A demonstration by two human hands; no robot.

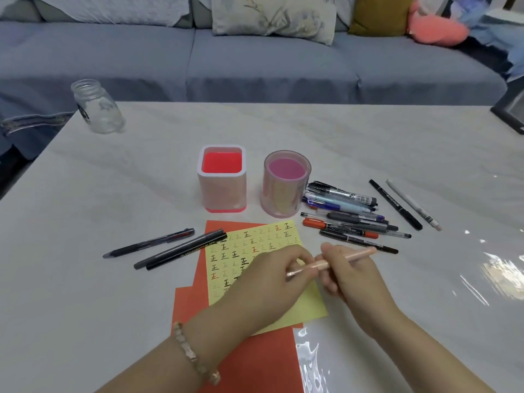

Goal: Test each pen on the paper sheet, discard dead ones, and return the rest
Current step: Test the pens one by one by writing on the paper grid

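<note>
A pale pink pen (355, 256) lies slanted between both hands above the yellow paper sheet (256, 251), which is covered in written marks. My right hand (347, 275) grips the pen's barrel. My left hand (272, 275) pinches its lower left end. A pile of several pens (351, 215) lies to the right of the sheet. Three dark pens (170, 246) lie to its left. Behind the sheet stand an empty square red-lined holder (221, 180) and an empty round pink holder (286, 184).
Orange paper (255, 355) lies under the yellow sheet. A black marker (395, 204) and a white pen (412, 204) lie apart at the right. A glass jar (97, 107) stands at the table's far left corner. A grey sofa with cushions runs behind the table (113, 194).
</note>
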